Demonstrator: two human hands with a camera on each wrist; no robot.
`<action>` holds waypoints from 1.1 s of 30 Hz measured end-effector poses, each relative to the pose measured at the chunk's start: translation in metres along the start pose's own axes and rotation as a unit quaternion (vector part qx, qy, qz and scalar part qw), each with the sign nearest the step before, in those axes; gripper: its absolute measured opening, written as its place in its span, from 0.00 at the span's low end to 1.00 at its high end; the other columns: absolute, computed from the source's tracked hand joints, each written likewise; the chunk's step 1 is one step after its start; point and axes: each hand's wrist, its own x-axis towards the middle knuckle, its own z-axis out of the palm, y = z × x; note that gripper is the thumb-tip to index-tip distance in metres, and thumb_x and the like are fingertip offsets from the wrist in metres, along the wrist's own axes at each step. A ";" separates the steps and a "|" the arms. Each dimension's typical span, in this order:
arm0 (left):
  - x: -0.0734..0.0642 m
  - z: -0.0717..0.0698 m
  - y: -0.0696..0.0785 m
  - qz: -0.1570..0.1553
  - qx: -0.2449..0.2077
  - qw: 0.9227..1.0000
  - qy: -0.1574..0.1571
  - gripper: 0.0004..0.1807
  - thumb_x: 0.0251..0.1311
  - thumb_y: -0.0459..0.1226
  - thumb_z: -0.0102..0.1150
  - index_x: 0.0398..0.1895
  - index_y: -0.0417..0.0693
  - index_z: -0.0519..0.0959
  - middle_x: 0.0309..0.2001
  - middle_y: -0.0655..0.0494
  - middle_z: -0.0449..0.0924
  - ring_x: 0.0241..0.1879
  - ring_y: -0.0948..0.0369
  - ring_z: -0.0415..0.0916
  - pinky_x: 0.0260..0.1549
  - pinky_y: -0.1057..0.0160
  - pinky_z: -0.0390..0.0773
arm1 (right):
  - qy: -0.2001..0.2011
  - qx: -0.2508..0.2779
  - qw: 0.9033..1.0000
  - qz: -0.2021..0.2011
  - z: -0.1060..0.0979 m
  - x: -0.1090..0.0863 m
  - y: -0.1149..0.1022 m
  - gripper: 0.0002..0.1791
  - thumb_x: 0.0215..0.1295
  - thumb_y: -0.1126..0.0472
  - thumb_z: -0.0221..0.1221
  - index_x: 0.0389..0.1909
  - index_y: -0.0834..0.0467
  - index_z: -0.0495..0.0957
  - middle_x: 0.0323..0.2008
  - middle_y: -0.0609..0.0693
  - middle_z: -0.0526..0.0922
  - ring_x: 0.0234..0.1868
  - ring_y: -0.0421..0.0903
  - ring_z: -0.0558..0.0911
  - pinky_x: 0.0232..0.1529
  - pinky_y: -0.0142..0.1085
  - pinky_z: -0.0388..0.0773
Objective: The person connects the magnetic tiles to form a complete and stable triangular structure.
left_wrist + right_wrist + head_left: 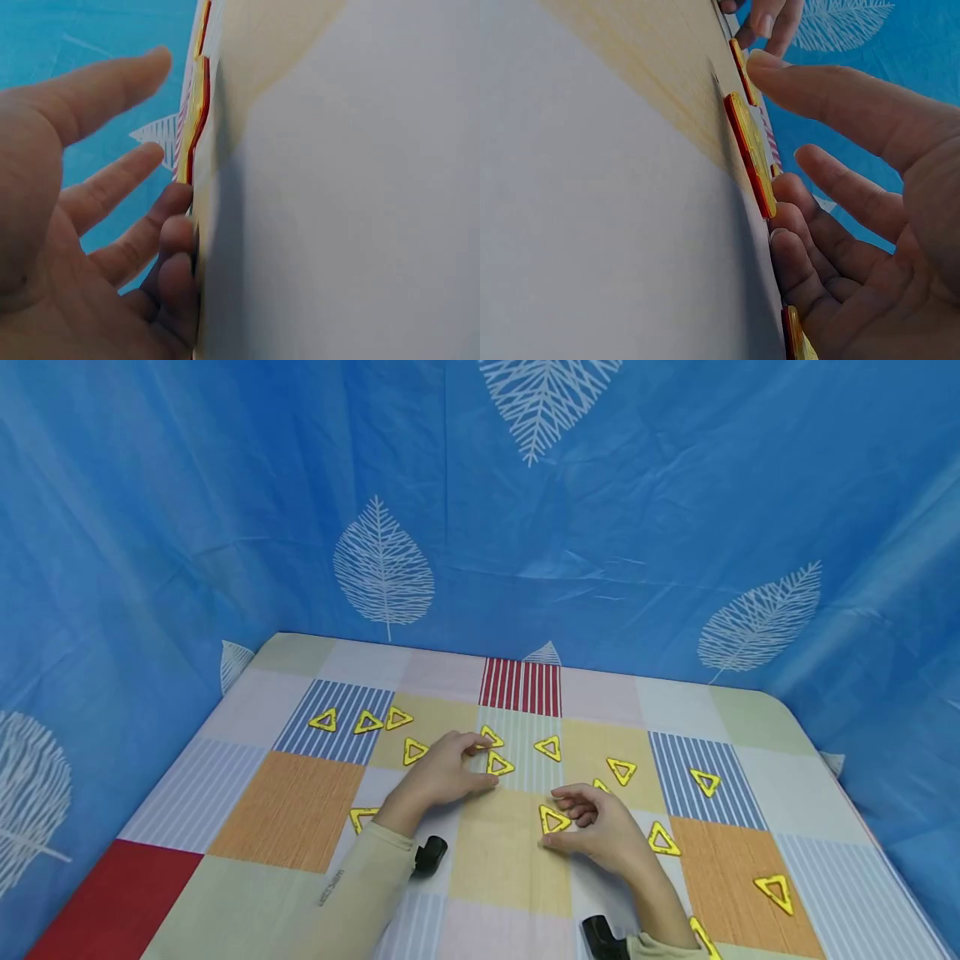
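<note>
We find the right hand [603,831] released, its thumb and forefinger parted and the other fingers loosely bent, with nothing grasped that we can see. In the gap between that thumb tip and forefinger tip, on the side away from the palm, lies a yellow hollow triangle with a red edge, plastic by its look [558,814]. We see no clear long axis, its sides being much alike, but one corner points back toward the palm. We judge that any grip turns on this gap: the piece lies flat, and this hand is far the nearer. We cannot tell whether the thumb touches it.

The left hand [446,768] is likewise released, thumb and forefinger spread. Between their tips lies a second yellow triangle [501,771], its flat side toward the palm and a corner pointing away. Just beyond, at the forefinger tip, we see a third yellow triangle [494,734], partly covered; contact there we cannot confirm.

Farther out, a fourth yellow triangle [557,748] sits between the hands, ahead of the right fingertips. More pieces lie beyond both hands' knuckles, all on the patchwork tablecloth [517,860].
</note>
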 end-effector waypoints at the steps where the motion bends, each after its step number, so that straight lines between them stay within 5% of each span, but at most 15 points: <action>1: 0.001 0.001 0.001 -0.004 0.007 1.000 0.003 0.29 0.55 0.45 0.75 0.61 0.51 0.80 0.48 0.54 0.74 0.46 0.56 0.71 0.47 0.52 0.73 | 0.001 -0.001 1.000 0.000 0.000 0.000 0.000 0.33 0.41 0.63 0.82 0.52 0.62 0.82 0.39 0.51 0.81 0.38 0.47 0.75 0.39 0.34 0.73; 9: 0.007 0.004 0.002 -0.038 0.030 0.999 0.010 0.29 0.52 0.45 0.78 0.59 0.55 0.81 0.45 0.57 0.72 0.44 0.57 0.70 0.45 0.53 0.73 | 0.001 0.008 1.000 -0.002 0.002 0.001 0.000 0.31 0.41 0.64 0.81 0.50 0.63 0.82 0.38 0.51 0.81 0.38 0.47 0.75 0.39 0.34 0.74; 24: 0.011 0.006 0.006 -0.057 0.070 0.996 0.011 0.25 0.49 0.44 0.79 0.53 0.60 0.84 0.44 0.57 0.72 0.43 0.57 0.71 0.44 0.53 0.74 | 0.018 -0.019 1.000 -0.001 0.005 0.001 0.000 0.30 0.37 0.64 0.83 0.47 0.61 0.83 0.36 0.49 0.80 0.36 0.46 0.75 0.39 0.34 0.73; 33: 0.011 0.004 0.007 -0.057 0.057 0.997 -0.002 0.23 0.43 0.43 0.82 0.46 0.59 0.86 0.46 0.57 0.74 0.43 0.57 0.72 0.46 0.53 0.75 | 0.026 -0.040 0.999 0.013 0.007 -0.001 0.000 0.30 0.37 0.63 0.83 0.46 0.59 0.84 0.35 0.48 0.79 0.36 0.45 0.74 0.38 0.34 0.72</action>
